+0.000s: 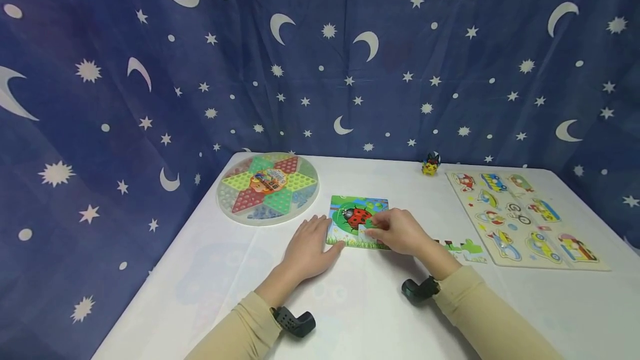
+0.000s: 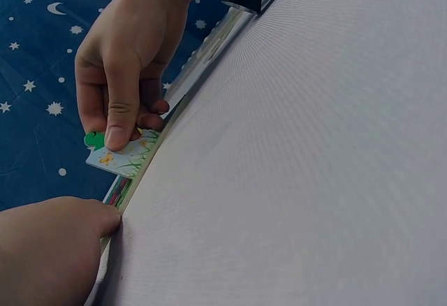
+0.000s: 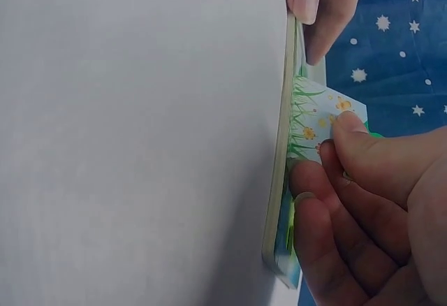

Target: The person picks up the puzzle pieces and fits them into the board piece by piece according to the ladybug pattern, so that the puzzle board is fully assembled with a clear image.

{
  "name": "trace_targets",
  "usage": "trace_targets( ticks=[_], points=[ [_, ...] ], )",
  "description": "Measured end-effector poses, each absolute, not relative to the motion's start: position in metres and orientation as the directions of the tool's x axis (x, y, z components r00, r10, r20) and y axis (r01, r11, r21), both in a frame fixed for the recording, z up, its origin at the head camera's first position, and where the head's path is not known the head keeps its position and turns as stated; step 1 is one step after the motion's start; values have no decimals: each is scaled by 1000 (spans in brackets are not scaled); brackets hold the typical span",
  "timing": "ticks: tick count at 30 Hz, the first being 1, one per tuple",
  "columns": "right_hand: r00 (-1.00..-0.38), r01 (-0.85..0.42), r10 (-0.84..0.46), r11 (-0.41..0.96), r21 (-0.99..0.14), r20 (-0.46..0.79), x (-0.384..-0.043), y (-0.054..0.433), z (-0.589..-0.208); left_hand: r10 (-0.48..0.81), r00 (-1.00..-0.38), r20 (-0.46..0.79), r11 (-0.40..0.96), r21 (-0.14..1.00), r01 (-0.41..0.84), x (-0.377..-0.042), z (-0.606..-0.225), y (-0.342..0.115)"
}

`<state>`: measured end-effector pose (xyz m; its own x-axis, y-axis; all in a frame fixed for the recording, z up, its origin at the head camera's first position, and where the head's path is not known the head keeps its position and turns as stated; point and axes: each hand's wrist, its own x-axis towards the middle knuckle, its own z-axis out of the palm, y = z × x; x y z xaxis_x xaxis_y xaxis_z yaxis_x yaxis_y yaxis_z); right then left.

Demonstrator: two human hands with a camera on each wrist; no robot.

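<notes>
Square green-and-blue ladybird jigsaw (image 1: 351,220) lies near the head view's centre; left hand (image 1: 308,246), fingers extended, touches its left edge. Right hand (image 1: 401,232) pinches a pale-blue jigsaw piece (image 3: 318,114), its orange flowers clear only in wrist views.

You're at a white table (image 1: 360,310) in what looks like a children's play corner, backed by a blue curtain (image 1: 320,32) of moons and stars. Your ladybird puzzle (image 1: 356,216), round star-pattern game board (image 1: 268,189) and vehicle-picture board (image 1: 525,219) show it; the building itself you can't tell.
</notes>
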<state>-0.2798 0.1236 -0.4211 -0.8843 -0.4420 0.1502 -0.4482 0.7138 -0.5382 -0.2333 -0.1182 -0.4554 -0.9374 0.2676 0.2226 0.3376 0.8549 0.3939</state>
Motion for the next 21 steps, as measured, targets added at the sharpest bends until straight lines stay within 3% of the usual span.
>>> trace_targets(
  ticks=[21],
  points=[
    [-867,-478,-475,711,-516,149,-283,109,-420,267,-936,231,855,391,341,-235,-456,-119]
  ],
)
